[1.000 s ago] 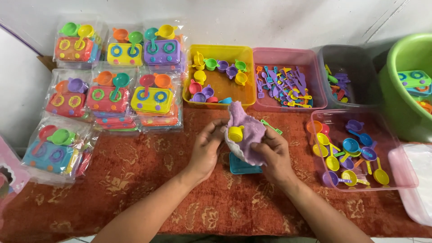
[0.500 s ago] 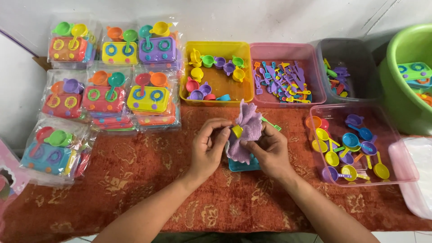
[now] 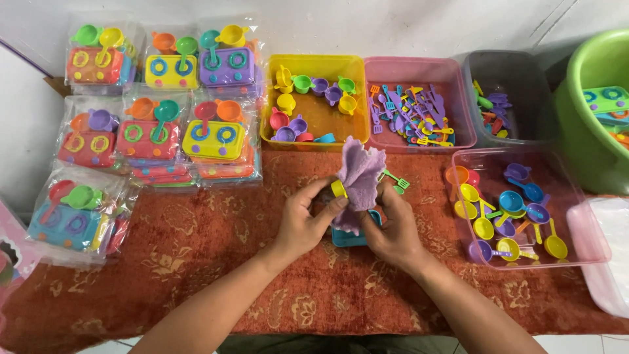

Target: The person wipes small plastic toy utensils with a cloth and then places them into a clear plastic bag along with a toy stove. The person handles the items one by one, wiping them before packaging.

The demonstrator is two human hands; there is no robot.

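Left hand [image 3: 303, 219] pinched small yellow toy piece [image 3: 339, 189], right hand [image 3: 393, 231] gripped purple cloth [image 3: 360, 178], both above blue toy stove [image 3: 350, 237] on desk [image 3: 196, 255].

clear bagged toy stove sets [image 3: 160, 118] stacked at table's left.

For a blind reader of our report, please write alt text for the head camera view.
Two hands, left hand and right hand, hold a purple cloth around a small yellow toy piece above a red patterned tablecloth. Bins of colourful toy cookware and bagged toy stove sets surround them.
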